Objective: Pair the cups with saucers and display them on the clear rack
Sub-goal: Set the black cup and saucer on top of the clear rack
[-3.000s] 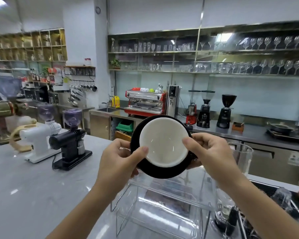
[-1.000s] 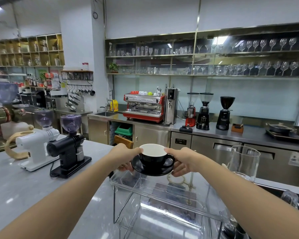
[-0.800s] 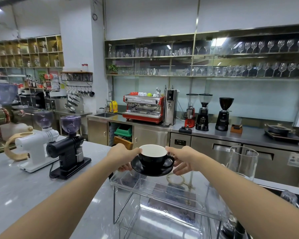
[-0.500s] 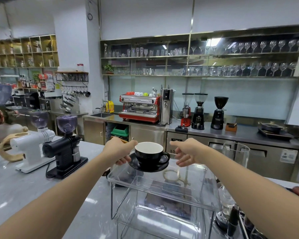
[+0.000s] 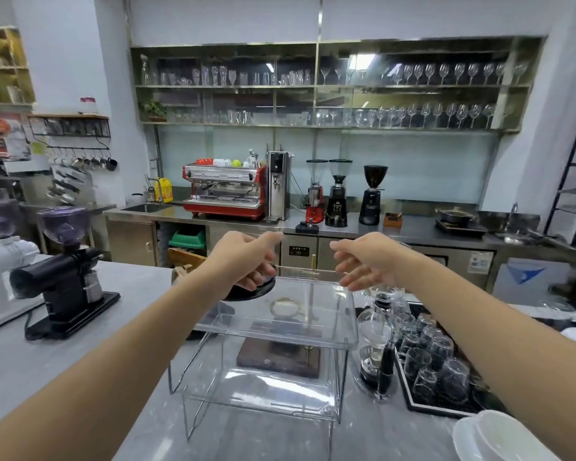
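The clear rack (image 5: 280, 331) stands on the grey counter (image 5: 80, 377) at the middle of the view, two shelves on thin wire legs. The black saucer (image 5: 251, 291) sits at the top shelf's far left corner, about ten o'clock from the shelf's middle, its rim close to the left edge. The left hand (image 5: 243, 261) covers most of it; the fingers curl down over it, and whether they grip anything cannot be told. No cup can be made out under that hand. The right hand (image 5: 366, 261) hovers above the far right edge of the shelf, fingers loosely spread and holding nothing.

The rest of the top shelf is bare from the middle round to three o'clock, and the lower shelf is bare too. A dark wooden base (image 5: 280, 357) with a brass rod shows through the clear plastic. At three o'clock a glass coffee brewer (image 5: 378, 331) stands just beside the rack, then a black tray (image 5: 409, 390) of upturned glasses. At five o'clock a white cup and saucer (image 5: 499, 437) are cut off by the frame. A black grinder (image 5: 64, 277) stands at nine o'clock, well apart.
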A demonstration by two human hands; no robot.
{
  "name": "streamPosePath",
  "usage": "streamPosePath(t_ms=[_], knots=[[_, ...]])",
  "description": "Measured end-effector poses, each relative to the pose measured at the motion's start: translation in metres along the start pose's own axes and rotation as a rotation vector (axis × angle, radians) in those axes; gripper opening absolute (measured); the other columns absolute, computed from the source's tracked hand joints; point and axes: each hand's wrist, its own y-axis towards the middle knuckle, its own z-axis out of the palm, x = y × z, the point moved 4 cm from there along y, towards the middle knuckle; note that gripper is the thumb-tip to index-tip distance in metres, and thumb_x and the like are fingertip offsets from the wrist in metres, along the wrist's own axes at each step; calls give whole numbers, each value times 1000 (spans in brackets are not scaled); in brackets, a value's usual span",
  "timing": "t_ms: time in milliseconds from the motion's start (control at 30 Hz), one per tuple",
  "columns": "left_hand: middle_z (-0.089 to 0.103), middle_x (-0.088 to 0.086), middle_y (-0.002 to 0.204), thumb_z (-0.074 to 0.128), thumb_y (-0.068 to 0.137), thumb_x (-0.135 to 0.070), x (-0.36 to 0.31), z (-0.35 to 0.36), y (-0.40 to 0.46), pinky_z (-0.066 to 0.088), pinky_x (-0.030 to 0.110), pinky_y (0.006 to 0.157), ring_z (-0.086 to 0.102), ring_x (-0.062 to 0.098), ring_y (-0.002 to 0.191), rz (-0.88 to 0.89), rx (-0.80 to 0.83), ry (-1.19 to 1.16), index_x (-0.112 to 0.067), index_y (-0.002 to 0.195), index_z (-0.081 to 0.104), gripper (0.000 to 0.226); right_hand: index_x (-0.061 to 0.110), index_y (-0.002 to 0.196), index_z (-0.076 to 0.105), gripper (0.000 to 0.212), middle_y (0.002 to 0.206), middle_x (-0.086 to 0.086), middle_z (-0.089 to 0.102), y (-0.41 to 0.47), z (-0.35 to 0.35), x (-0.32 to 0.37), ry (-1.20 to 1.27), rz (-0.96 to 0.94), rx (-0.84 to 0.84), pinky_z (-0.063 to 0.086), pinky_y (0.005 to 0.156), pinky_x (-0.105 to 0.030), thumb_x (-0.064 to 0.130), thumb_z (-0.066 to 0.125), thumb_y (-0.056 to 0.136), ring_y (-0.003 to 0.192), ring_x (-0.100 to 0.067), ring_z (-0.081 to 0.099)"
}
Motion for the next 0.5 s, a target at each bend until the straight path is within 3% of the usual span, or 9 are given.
streamPosePath(t_ms=[167,500], knots=[[73,9,64,57,94,-51,-21,46,-12,49,24,47,57,17,47,18,162,-47,-2,92,71,51,0,104,63,41,99,-21,68,-28,-37,-18,35,-17,-42,61,71,-42,39,63,91,70,-29,69],[79,19,93,39,98,-60,-27,144,-48,61,35,67,74,30,78,-2,465,-101,-2,101,71,66,6,103,67,51,88,-11,73,-94,-79,-73,-22,-23,-126,60,82,-44,54,55,90,70,-23,71]])
